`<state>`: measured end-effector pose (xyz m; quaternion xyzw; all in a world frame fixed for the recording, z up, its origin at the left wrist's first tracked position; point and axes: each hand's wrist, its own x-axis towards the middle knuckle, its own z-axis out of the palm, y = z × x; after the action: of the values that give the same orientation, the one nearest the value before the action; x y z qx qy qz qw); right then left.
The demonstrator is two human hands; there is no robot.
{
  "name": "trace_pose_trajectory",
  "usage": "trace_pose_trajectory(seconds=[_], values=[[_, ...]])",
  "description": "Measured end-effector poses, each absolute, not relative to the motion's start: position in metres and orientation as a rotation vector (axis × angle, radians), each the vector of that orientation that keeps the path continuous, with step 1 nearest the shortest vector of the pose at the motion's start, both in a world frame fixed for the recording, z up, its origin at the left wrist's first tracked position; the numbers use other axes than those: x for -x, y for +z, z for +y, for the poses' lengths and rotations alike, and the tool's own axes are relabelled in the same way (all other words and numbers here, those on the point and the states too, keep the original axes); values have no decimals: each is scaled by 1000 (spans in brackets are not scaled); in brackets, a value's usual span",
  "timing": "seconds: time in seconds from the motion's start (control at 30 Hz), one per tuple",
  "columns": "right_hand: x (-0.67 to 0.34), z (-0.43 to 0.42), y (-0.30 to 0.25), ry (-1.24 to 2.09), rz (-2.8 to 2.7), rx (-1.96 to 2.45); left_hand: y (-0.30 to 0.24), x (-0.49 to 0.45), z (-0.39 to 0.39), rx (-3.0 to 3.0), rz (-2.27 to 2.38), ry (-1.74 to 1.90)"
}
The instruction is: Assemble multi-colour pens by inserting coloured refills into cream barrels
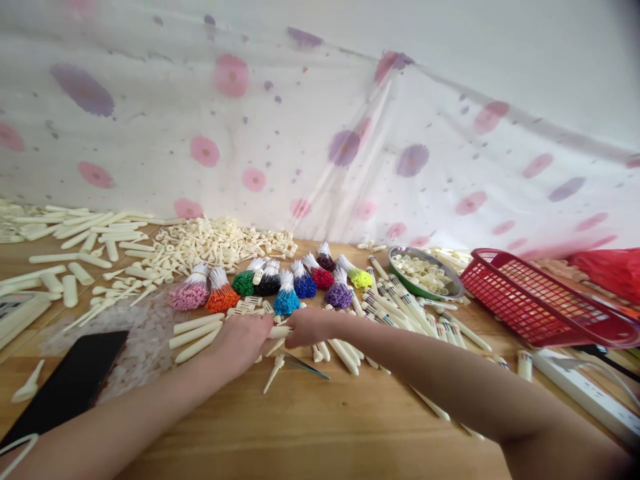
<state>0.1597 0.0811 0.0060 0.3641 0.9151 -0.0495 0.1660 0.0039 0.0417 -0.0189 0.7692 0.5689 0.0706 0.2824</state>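
Observation:
My left hand (245,340) and my right hand (313,327) meet at the middle of the wooden table. Between their closed fingers shows a cream plastic pen barrel (280,331), held from both sides. Just below them lie a cream pointed pen part (273,373) and thin dark and blue sticks (309,367). Behind the hands stand bundles of white-stemmed pen refills with coloured ends, among them light blue (287,300), purple (339,295) and orange (221,297). Several cream barrels (196,337) lie left of my left hand.
Loose cream pen parts (220,240) pile up at the back left. A black phone (75,373) lies at the left. To the right are pens with coloured sliders (395,303), a metal bowl (457,288) of small parts, a red basket (525,300) and a white power strip (585,390).

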Motion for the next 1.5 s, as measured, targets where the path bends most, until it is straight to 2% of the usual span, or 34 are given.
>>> trace_pose_trajectory(seconds=[0.2,0.53,0.77,1.1,1.37,1.5], values=[[-171,73,6,30,2814,-951,-15,5,41,-1980,1378,17],[-161,82,2,-139,2617,-985,-19,-6,41,-2066,1624,126],[-170,69,5,40,2846,-926,-16,2,38,-1976,1328,-11],[-148,73,-5,-127,2528,-1057,-26,0,39,-1984,1653,144],[-162,66,-3,82,2809,-934,-13,8,35,-1785,1328,-12],[-161,68,-6,76,2803,-920,-20,3,32,-1760,1380,-21]])
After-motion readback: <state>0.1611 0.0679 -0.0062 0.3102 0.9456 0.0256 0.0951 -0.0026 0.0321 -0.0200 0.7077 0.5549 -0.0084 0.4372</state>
